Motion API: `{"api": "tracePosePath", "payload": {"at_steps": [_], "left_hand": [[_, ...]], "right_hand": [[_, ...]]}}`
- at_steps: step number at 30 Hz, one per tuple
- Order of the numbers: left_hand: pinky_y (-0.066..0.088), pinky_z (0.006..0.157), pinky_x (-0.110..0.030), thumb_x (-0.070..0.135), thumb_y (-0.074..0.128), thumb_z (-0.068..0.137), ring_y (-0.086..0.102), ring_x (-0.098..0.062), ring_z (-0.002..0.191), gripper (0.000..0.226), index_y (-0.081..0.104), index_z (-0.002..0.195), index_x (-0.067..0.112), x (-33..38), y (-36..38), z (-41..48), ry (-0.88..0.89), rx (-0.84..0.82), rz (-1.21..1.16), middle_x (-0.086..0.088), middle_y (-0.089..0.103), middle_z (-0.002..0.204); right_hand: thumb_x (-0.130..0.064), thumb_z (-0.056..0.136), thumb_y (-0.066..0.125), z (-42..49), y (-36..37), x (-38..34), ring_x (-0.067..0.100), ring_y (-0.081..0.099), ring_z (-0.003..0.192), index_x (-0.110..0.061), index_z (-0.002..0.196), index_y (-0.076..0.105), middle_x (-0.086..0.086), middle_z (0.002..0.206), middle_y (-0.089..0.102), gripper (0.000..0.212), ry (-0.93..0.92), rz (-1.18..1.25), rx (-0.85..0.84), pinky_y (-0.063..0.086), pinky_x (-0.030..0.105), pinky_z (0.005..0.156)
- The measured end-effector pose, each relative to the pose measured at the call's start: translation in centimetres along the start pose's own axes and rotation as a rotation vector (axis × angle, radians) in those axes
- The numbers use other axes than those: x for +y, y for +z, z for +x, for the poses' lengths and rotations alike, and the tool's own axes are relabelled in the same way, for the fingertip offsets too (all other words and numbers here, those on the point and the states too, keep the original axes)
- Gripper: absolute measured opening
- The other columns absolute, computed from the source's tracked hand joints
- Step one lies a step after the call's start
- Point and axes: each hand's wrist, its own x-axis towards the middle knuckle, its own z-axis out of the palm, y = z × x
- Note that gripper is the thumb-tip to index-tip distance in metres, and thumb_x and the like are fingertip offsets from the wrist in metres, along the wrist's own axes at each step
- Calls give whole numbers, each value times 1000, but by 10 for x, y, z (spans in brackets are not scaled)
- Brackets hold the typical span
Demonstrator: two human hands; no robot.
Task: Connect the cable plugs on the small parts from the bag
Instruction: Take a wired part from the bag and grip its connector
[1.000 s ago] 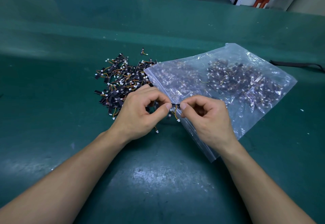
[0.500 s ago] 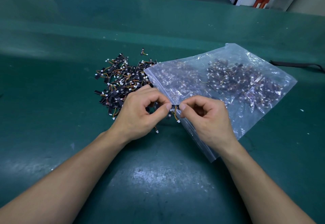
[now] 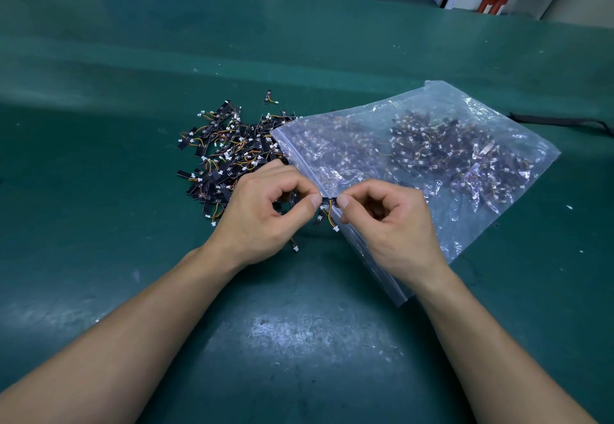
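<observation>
Change: none, my grip holds as before | left hand (image 3: 262,214) and right hand (image 3: 392,220) both pinch one part (image 3: 329,200) | plug (image 3: 336,229) dangles, seemingly unconnected

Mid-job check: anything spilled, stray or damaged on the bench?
Nothing looks damaged. One stray part lies alone on the table, just beyond the loose pile beside the bag. The left hand and right hand pinch the held part between them, over the bag's edge.
</observation>
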Motion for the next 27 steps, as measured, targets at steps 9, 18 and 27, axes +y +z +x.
{"api": "tracePosePath", "payload": {"at_steps": [9,18,27], "left_hand": [[44,71,-32,21,63,88,54,-17,73,18,68,74,11,1,0,0,-8,5,5,4,65,73],[45,70,-34,12,67,88,54,-16,72,13,68,75,9,0,0,1,-6,6,22,4,65,73],[43,71,-30,22,65,88,53,-16,72,16,70,77,11,0,-1,0,-17,-8,1,4,65,73]], "right_hand": [[-21,86,70,-1,0,0,33,54,59,-22,75,73,-1,68,70,12,-10,-4,11,45,38,56],[-19,86,71,0,0,0,36,57,60,-21,76,74,1,70,71,10,10,25,14,46,43,57],[-16,87,71,0,-1,-1,26,51,56,-19,75,74,2,66,68,13,-15,-13,-9,41,29,54]]}}
